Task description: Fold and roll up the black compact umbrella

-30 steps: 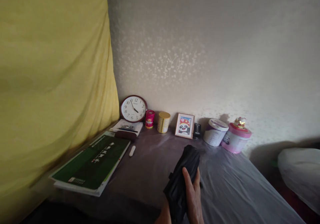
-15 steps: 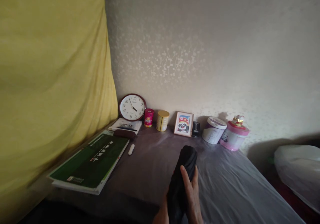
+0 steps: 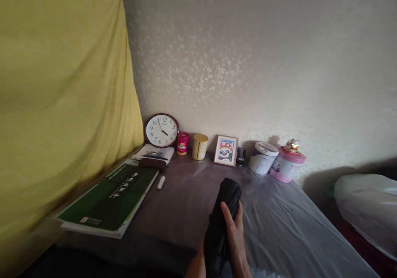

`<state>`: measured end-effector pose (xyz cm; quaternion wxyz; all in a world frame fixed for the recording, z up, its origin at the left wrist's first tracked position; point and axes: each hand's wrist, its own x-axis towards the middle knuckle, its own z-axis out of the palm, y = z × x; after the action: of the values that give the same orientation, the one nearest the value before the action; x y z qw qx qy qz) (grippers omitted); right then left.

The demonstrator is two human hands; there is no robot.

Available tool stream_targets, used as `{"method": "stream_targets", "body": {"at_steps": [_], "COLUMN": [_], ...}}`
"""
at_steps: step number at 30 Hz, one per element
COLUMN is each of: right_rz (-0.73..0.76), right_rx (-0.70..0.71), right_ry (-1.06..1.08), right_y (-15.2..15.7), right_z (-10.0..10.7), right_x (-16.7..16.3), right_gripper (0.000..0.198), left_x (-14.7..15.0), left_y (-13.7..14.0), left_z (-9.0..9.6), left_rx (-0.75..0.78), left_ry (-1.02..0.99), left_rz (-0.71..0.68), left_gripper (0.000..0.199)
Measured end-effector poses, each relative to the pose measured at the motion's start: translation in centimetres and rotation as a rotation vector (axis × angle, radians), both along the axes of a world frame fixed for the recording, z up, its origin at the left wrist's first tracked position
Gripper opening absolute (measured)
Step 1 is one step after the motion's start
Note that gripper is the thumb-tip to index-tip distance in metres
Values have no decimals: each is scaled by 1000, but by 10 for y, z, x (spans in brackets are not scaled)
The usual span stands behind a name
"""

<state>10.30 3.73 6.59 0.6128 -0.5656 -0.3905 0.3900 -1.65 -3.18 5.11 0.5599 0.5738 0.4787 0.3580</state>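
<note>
A folded black umbrella (image 3: pixel 221 228) is held in front of me, tilted with its top end away and to the right, above the near part of the cloth. My right hand (image 3: pixel 236 241) is closed around its right side, thumb across the front and fingers along the far edge. My left hand (image 3: pixel 197 262) grips it lower down on the left; most of its fingers are hidden behind the dark fabric. The umbrella's lower end runs out of the bottom of the view.
A grey cloth (image 3: pixel 182 203) covers the table. Left lie a large green book (image 3: pixel 108 203), a brown case (image 3: pixel 151 163) and a small white stick (image 3: pixel 161 182). Along the wall stand a clock (image 3: pixel 161 130), pink tin (image 3: pixel 182 143), yellow-lidded can (image 3: pixel 200 147), panda picture frame (image 3: pixel 226 150) and two tubs (image 3: pixel 263 158).
The view has shifted slightly, so the table things sit a little higher and further left. Both hands still hold the umbrella, with little change in grip.
</note>
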Motion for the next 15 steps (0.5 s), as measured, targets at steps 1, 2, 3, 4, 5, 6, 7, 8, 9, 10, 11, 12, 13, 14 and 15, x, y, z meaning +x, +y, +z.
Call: {"method": "stream_targets", "body": {"at_steps": [1,2,3,4,5,6,7,8,9,10,11,12,13,14,15], "right_rz": [-9,-13,-17,-19,-17,-13,-7,4,18,33,44,53,58,55,48], "right_rx": [-24,-55,-83,-104,-126,-149,-168,-174,-170,-161,-151,-138,-124,-113,-103], "right_ry": [-30,-44,-41,-24,4,39,75,107,131,145,148,140,122,98,70], "right_y": [-1,-2,-3,-3,-4,-5,-6,-7,-8,-8,-8,-8,-7,-6,-6], "right_z": [1,2,3,4,5,6,7,8,9,10,9,8,7,5,3], "right_x": [-1,-2,-3,-3,-3,-3,-3,-3,-2,-2,-2,-3,-3,-4,-5], "right_gripper": [84,86,87,87,86,84,82,79,75,72,69,68,68,70,74], "left_x": [-2,-5,-7,-8,-9,-9,-8,-6,-5,-3,-1,1,3,4,4], "left_y": [-2,-4,-5,-6,-6,-5,-4,-3,-1,0,2,2,3,3,3], "left_z": [-2,-3,-4,-5,-6,-6,-7,-8,-9,-11,-14,-17,-21,-25,-28], "left_rx": [-5,-9,-11,-10,-5,7,25,46,67,85,98,105,107,107,106], "left_ry": [8,14,18,19,21,10,-25,-82,-151,-216,-264,-276,-234,-162,-88], "left_rz": [-4,-9,-15,-22,-29,-39,-56,-83,-115,-148,-172,-181,-166,-133,-92], "left_gripper": [59,69,79,86,92,96,99,100,100,98,96,95,94,95,97]}}
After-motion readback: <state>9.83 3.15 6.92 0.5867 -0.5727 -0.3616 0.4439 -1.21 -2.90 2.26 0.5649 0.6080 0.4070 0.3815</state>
